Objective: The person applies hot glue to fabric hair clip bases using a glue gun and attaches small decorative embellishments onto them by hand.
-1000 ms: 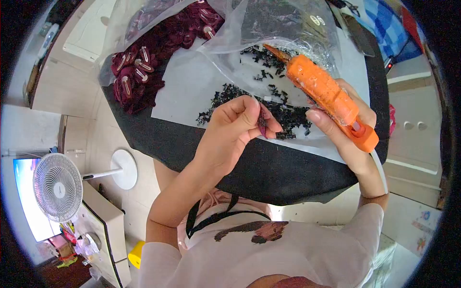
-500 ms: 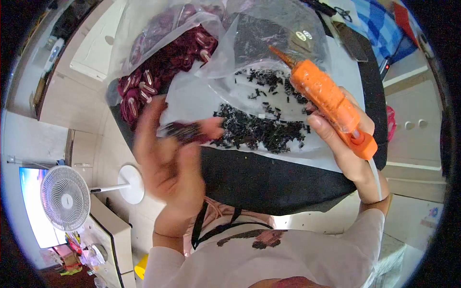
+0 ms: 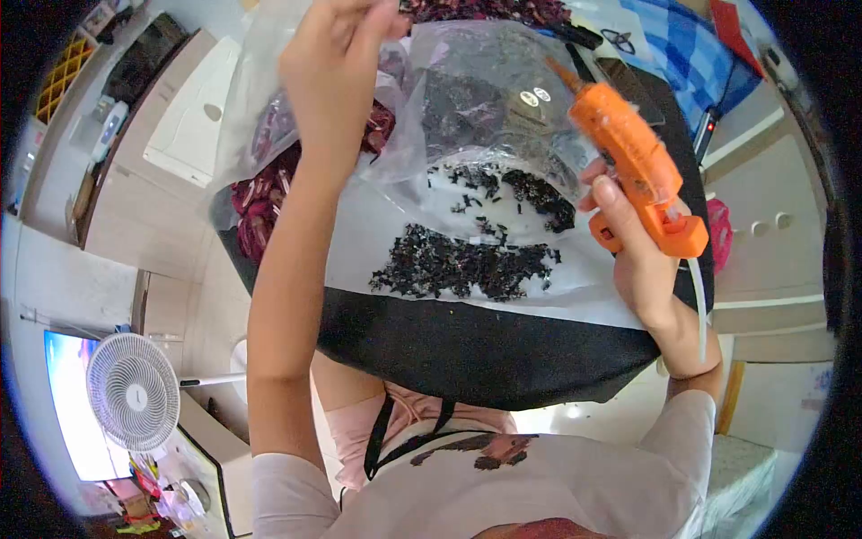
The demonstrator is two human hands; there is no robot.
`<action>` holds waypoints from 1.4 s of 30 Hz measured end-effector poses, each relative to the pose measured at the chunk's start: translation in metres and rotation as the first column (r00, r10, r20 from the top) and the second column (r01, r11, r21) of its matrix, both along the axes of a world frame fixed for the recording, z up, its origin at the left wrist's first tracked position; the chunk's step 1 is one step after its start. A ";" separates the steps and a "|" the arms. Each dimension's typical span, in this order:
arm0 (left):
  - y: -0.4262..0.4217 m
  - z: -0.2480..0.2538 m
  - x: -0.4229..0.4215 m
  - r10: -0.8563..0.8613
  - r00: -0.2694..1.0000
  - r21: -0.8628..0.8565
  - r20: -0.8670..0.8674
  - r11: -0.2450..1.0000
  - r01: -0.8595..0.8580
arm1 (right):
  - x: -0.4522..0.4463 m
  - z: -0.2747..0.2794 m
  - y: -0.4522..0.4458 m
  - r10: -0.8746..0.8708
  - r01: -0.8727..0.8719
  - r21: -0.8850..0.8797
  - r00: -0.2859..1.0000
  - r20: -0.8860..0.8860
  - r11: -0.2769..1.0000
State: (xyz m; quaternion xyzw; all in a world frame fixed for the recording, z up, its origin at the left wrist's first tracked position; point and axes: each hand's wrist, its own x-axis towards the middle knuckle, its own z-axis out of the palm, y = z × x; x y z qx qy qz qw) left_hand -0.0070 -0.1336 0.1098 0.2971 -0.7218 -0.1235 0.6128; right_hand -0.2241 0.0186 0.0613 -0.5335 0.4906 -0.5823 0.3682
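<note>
My right hand is wrapped round an orange glue gun, its nozzle pointing up and left over the table. At the top left, my left hand is raised over the plastic bags with its fingers closed; whatever it holds is hidden or too small to name. Below its wrist lie dark red fabric pieces with metal clips, partly under clear plastic. Small black pieces are spread on a white sheet. More of them lie at the mouth of a clear plastic bag.
More dark red pieces lie at the table's far edge. Scissors and a blue checked cloth are at the far right. A black cloth covers the near edge. A white fan stands on the left.
My left hand has moved from the middle of the sheet, past the left side, up to the far left. The dark red piece in its fingers no longer shows. The glue gun has shifted slightly up.
</note>
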 end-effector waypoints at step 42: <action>0.079 -0.101 -0.014 -0.255 0.728 0.149 0.636 0.967 0.209 | 0.006 -0.012 -0.005 0.030 -0.032 -0.027 0.996 -0.087 0.999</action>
